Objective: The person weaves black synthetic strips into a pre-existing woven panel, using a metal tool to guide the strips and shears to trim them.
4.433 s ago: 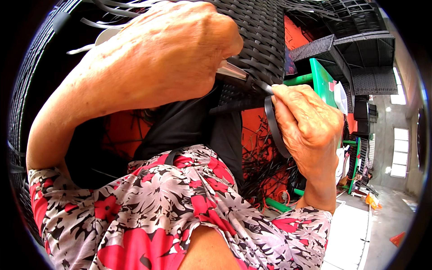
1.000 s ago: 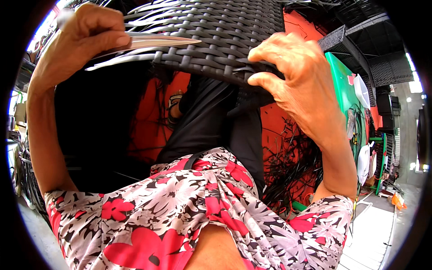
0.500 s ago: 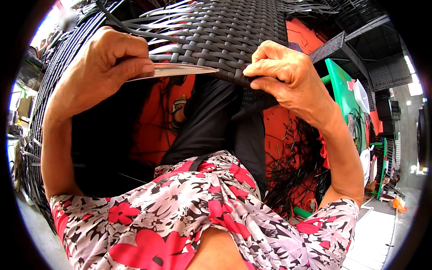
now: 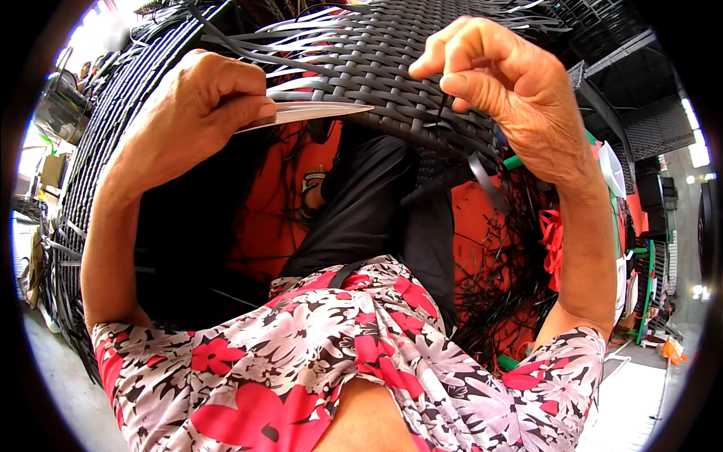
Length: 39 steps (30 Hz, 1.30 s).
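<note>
Left grip [image 4: 197, 111] holds a shiny, tapered tool [image 4: 324, 111] near wickerwork [image 4: 384, 69].

The rear end of the pointed metal tool [image 4: 324, 111] is hidden inside the left hand [image 4: 215, 102], and the black woven panel [image 4: 376, 71] is cut by the upper edge. The loose strip [image 4: 480, 173] below the right hand [image 4: 501, 83] is blurred, and whether this hand holds it, I cannot tell. At far right, the orange thing [image 4: 674, 350] is too small to be recognised.
</note>
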Each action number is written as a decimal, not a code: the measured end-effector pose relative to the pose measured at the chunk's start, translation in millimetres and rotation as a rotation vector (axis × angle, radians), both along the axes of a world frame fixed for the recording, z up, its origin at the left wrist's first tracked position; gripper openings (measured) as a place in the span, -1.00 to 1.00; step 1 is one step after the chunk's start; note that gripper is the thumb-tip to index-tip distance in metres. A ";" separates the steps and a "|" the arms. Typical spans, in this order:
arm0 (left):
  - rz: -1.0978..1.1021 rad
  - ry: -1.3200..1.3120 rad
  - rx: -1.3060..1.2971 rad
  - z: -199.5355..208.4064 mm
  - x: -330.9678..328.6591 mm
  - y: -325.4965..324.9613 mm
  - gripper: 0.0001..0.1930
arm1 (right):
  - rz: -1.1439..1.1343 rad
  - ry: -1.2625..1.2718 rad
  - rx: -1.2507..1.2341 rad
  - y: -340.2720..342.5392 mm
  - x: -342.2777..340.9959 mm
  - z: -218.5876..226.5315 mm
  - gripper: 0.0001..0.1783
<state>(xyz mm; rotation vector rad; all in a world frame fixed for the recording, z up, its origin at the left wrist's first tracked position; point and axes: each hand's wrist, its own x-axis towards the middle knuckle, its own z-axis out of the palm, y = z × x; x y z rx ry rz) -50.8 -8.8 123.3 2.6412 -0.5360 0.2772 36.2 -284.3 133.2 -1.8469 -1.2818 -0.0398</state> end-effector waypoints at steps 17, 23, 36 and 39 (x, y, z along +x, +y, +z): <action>0.010 0.248 0.079 10.0 24.7 0.2 -0.74 | 0.099 0.654 0.458 9.8 9.2 -67.3 -0.79; 0.171 0.303 0.391 36.7 26.1 -28.0 -0.89 | 0.157 0.725 0.497 9.7 16.0 -78.7 -0.82; 0.104 -0.219 0.479 1.9 -0.1 -41.5 -0.96 | 0.165 0.727 0.482 9.2 14.0 -77.7 -0.83; 0.155 0.240 0.144 1.0 21.2 -26.7 -0.87 | 0.127 0.759 0.486 5.0 10.7 -78.2 -0.84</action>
